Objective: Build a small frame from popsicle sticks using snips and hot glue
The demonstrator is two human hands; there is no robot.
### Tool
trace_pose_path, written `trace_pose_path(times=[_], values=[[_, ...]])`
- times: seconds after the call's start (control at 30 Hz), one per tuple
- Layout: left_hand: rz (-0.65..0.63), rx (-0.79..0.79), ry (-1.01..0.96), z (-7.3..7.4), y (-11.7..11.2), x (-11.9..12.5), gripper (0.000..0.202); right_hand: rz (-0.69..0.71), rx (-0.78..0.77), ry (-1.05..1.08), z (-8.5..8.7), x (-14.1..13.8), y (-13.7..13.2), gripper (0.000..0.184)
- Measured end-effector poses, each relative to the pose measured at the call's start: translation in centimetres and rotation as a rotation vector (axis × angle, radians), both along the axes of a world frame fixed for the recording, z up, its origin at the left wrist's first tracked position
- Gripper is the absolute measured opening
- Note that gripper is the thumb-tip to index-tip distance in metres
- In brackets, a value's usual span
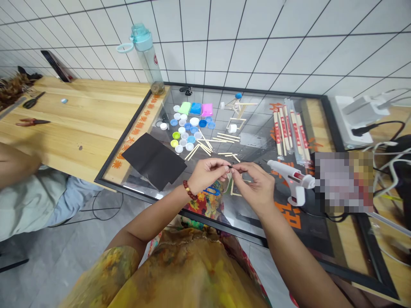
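My left hand [207, 175], with a beaded bracelet at the wrist, and my right hand [258, 186] meet above the glass tabletop [250, 216]. Between their fingertips both pinch a small black piece [230, 167], mostly covered by the fingers; its material is too small to tell. Folded black paper [152, 160] lies to the left of my left hand. Below my right hand is part of a frame of thin wooden sticks [232, 188]. Loose short sticks [205, 148] lie beyond the hands. A white glue gun [293, 179] rests to the right of my right hand.
Several bottle caps [194, 122] and green, blue and pink packets [195, 108] sit behind the sticks, beside a stick structure [237, 115]. Wrapped chopsticks [290, 132], a power strip [349, 122] and cables are at right. A tall bottle [149, 62] stands back left; another person's arm [17, 164] is at left.
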State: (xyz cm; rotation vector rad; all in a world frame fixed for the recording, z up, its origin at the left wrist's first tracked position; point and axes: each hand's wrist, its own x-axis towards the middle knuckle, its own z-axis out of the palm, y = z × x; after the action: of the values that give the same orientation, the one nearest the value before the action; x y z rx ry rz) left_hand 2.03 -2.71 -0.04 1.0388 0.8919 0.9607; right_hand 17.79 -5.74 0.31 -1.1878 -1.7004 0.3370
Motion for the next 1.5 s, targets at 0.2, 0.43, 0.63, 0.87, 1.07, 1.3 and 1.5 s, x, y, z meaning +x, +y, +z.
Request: trace_pose_path(times=[0.2, 0.43, 0.63, 0.87, 1.07, 1.3, 1.5], values=[[0.015, 0.040, 0.045, 0.3, -0.2, 0.1, 0.034, 0.006, -0.002, -0.003, 0.1, -0.1, 0.0, 0.008], [0.019, -0.018, -0.004, 0.7, -0.2, 0.0, 0.035, -0.004, -0.028, -0.007, 0.3, -0.1, -0.1, 0.010], [0.028, 0.010, 0.012, 0.5, -0.1, 0.0, 0.033, 0.004, -0.077, 0.039, 0.5, -0.2, -0.1, 0.007], [0.026, 0.041, 0.067, 0.6, -0.3, 0.1, 0.031, 0.001, -0.099, 0.057, 0.5, -0.2, -0.1, 0.004], [0.026, 0.056, 0.046, 0.6, -0.4, 0.3, 0.034, 0.003, -0.181, 0.132, -0.4, 0.1, 0.1, 0.007], [0.019, 0.089, 0.066, 0.6, -0.5, 0.2, 0.035, 0.059, -0.331, 0.313, -0.9, 0.0, 0.1, 0.013], [-0.015, 0.163, 0.093, 0.6, -0.6, 0.0, 0.032, 0.116, -0.453, 0.542, -1.4, 0.0, 0.3, 0.013]])
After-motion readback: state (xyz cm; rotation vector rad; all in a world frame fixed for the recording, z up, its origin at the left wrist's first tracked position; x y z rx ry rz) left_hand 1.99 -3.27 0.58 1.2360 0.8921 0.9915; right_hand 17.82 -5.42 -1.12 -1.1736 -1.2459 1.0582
